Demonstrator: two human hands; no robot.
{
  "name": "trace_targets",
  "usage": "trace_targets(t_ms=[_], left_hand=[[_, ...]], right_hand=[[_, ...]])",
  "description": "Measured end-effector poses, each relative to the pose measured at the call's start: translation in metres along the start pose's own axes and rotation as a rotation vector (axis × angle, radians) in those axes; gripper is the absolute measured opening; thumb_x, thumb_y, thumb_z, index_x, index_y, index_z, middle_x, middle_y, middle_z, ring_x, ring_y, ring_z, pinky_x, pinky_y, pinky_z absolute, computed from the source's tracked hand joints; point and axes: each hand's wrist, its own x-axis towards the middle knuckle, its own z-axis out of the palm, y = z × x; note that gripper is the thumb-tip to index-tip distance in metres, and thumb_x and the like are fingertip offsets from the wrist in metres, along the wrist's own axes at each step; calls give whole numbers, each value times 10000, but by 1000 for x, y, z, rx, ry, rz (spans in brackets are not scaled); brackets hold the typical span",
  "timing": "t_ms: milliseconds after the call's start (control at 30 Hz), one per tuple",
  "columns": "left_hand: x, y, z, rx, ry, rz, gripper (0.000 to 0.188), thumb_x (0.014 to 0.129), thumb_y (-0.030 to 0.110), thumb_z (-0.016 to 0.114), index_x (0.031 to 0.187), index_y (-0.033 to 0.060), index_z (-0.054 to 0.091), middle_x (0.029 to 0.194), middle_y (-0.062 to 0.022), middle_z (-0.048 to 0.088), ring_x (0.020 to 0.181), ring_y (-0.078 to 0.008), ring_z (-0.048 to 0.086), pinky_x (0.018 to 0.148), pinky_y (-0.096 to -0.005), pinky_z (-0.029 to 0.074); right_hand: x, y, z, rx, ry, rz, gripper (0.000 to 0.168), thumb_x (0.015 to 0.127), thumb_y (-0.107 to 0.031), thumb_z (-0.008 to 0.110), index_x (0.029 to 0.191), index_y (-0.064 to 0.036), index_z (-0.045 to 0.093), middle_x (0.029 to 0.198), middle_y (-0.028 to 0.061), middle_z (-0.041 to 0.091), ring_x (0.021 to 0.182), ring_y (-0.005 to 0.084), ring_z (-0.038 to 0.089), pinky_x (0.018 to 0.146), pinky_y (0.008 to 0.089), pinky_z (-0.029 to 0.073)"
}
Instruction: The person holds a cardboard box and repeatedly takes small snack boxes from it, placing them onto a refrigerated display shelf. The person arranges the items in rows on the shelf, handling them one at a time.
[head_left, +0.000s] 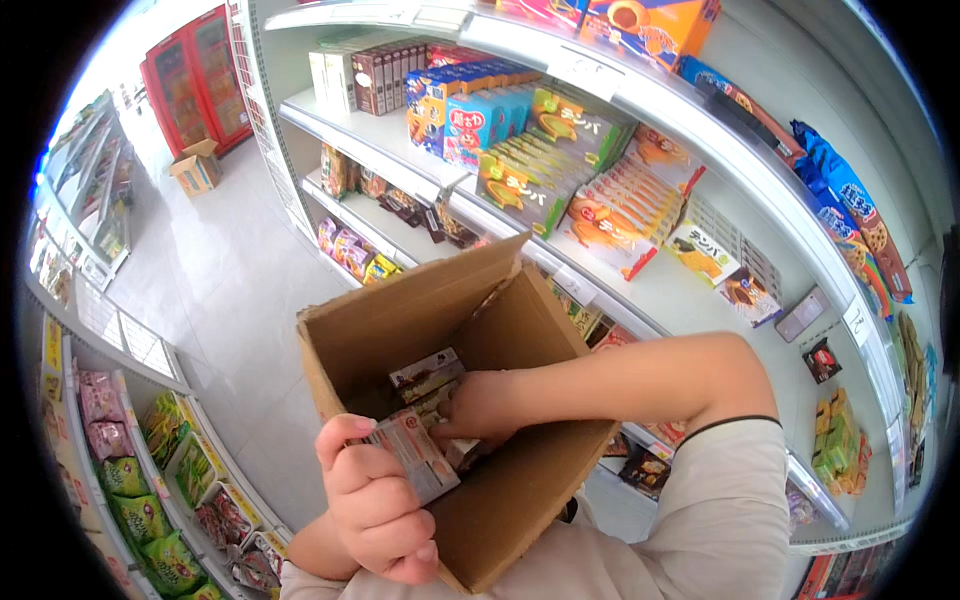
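Note:
An open cardboard carton (517, 517) is tilted in front of my body. My left hand (379, 495) is curled over its near-left rim. Right against those fingers is a pale snack box (420, 454); whether they pinch it too is unclear. My right hand (480, 409) reaches down inside the carton, its fingers at the small snack boxes near the bottom. Those fingertips are partly hidden, so I cannot make out a grip. A dark-and-white snack box (427, 375) lies beyond them against the carton wall.
Ahead stands a shelf unit holding green snack boxes (525, 184), orange-and-white boxes (622, 217) and blue boxes (469, 127). A grey box (802, 313) lies on the same shelf at right. Bagged snacks (142, 517) fill racks at lower left. Another carton (196, 169) stands on the floor by a red cabinet (199, 79).

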Motion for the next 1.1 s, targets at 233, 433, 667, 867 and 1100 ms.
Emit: trace_targets(t_ms=[233, 433, 667, 867, 1100], left_hand=[[-8, -9, -18, 12, 65, -94, 175, 659, 289, 574, 580, 154, 494, 621, 16, 441, 687, -222, 461, 923, -534, 356], [-11, -19, -23, 28, 107, -105, 206, 684, 287, 558, 565, 134, 489, 607, 2, 440, 682, -229, 450, 935, -533, 355], [-10, -23, -18, -1, 174, -143, 303, 778, 336, 549, 567, 129, 482, 608, -11, 434, 696, -248, 450, 952, -546, 339], [-8, -10, -19, 30, 242, -224, 384, 865, 351, 503, 581, 107, 417, 639, -18, 379, 720, -242, 403, 1010, -552, 309], [-9, -9, -20, 34, 285, -269, 376, 887, 358, 487, 610, 120, 399, 671, -13, 377, 758, -242, 399, 1056, -550, 276]], right_hand=[[-106, -34, -105, 0, 487, 221, 651, 700, -207, 835, 1268, -111, 532, 1187, 72, 623, 1140, 271, 598, 934, 414, 465], [-152, -30, -78, -324, 1059, 190, 486, 775, -112, 754, 1213, -120, 544, 1338, 85, 581, 1218, 334, 544, 930, 509, 497], [-176, -34, -37, -549, 1216, 290, 376, 827, -97, 715, 1150, -157, 534, 1351, 84, 579, 1239, 365, 531, 904, 552, 516], [-210, -48, 8, -455, 1426, 580, 633, 740, -240, 851, 1250, -113, 498, 1312, 159, 584, 1167, 361, 563, 904, 505, 489], [-282, -54, 47, -175, 1645, 1139, 792, 786, -96, 731, 1484, -28, 364, 1357, 185, 488, 1191, 291, 532, 1002, 414, 440]])
